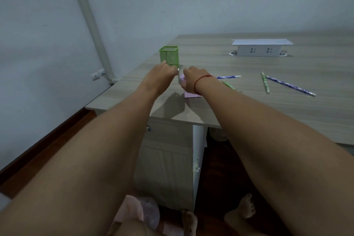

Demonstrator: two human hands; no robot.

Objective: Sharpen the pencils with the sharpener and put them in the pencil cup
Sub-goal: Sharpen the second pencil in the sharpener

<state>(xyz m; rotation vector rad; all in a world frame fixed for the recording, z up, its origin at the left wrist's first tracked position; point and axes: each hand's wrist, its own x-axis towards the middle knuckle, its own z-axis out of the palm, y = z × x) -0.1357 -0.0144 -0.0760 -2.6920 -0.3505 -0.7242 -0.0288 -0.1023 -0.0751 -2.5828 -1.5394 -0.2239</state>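
Head view puts both of my arms stretched forward over the near left corner of the wood-grain desk (249, 105). My right hand (191, 80), with a red string bracelet (198, 83) at the wrist, sits curled over the top of the pink sharpener (192, 95), gripping it. Only the sharpener's base shows below the hand, standing on the desk close to the front edge.

My left hand (162, 72) comes in from the other side, its fingers bunched toward a small pale piece (178, 71) between the two hands. I cannot tell what that piece is, or whether the fingers really have hold of it.

Just behind the left hand stands the green mesh pencil cup (169, 55), upright, and I cannot make out anything inside it.

To the right of my right wrist lie four pencils, flat on the desk. A blue pencil (229, 77) and a green pencil (229, 84) are nearest. Farther right, a second green pencil (265, 82) and a long blue patterned pencil (290, 86) nearly meet at their far ends.

A white socket box (259, 48) stands at the back of the desk, well apart from everything else.
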